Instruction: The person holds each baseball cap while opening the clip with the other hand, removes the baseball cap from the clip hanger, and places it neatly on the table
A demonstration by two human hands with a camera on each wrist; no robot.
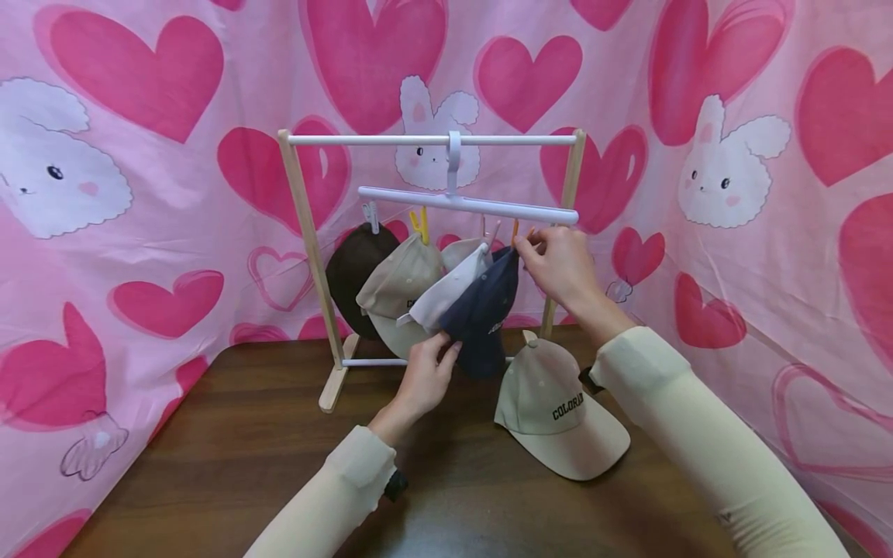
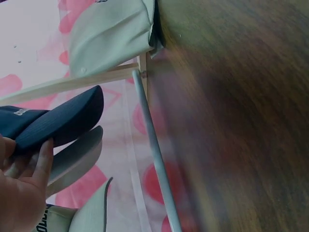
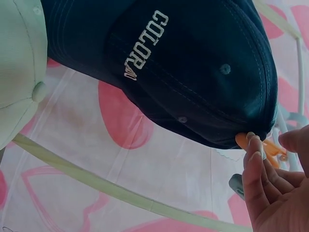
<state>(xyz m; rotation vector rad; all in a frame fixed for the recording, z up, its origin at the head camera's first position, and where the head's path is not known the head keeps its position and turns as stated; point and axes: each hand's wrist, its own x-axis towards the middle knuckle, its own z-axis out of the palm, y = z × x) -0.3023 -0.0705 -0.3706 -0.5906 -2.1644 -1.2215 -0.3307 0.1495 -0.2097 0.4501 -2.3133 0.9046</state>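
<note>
A navy baseball cap (image 1: pixel 481 310) with white lettering hangs crown up below the white hanger (image 1: pixel 467 203). My left hand (image 1: pixel 429 370) pinches its lower edge near the brim (image 2: pixel 72 118). At its crown is an orange clip (image 3: pixel 273 149). My right hand (image 3: pixel 275 188) touches the clip with its fingertips, the thumb standing apart from the fingers. The hand partly covers the clip in the head view. Left of the navy cap hang a white cap (image 1: pixel 449 291), a beige cap (image 1: pixel 401 275) with a yellow clip (image 1: pixel 421 225), and a dark brown cap (image 1: pixel 359 271) with a white clip (image 1: pixel 371 218).
A wooden stand (image 1: pixel 300 201) with white rods carries the hanger on its top rod (image 1: pixel 363 140). On the brown table (image 1: pixel 230 449), in front of the stand's right leg, sits another beige cap (image 1: pixel 540 387) with dark lettering. Pink heart-and-rabbit cloth (image 1: pixel 265 62) surrounds the table.
</note>
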